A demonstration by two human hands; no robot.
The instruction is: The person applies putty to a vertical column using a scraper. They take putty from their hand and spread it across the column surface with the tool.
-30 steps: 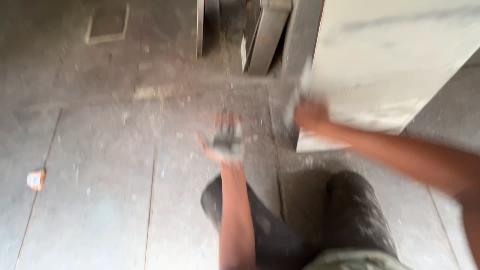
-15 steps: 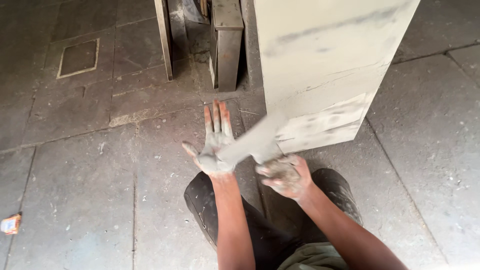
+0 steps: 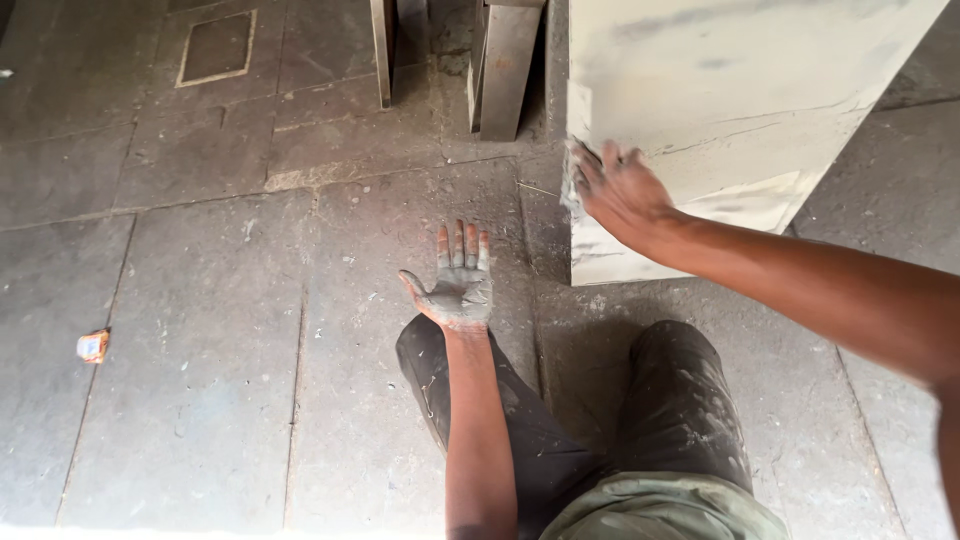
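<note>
Under our right hand point(image 3: 622, 188): pale cabinet point(image 3: 740, 110), stiff, probably heavy, pressed at edge | fingers flat, gripping nothing | left hand point(image 3: 458, 282) spread, empty.

Dusty stone floor point(image 3: 200, 300), orange scrap point(image 3: 93, 345)

Two hands, left point(image 3: 459, 285) and right point(image 3: 617, 188); one pale cabinet point(image 3: 740, 110); two metal legs point(image 3: 505, 70); one small wrapper point(image 3: 92, 346).

Left hand point(image 3: 458, 285) open, fingers spread; right hand point(image 3: 618, 190) outstretched.
</note>
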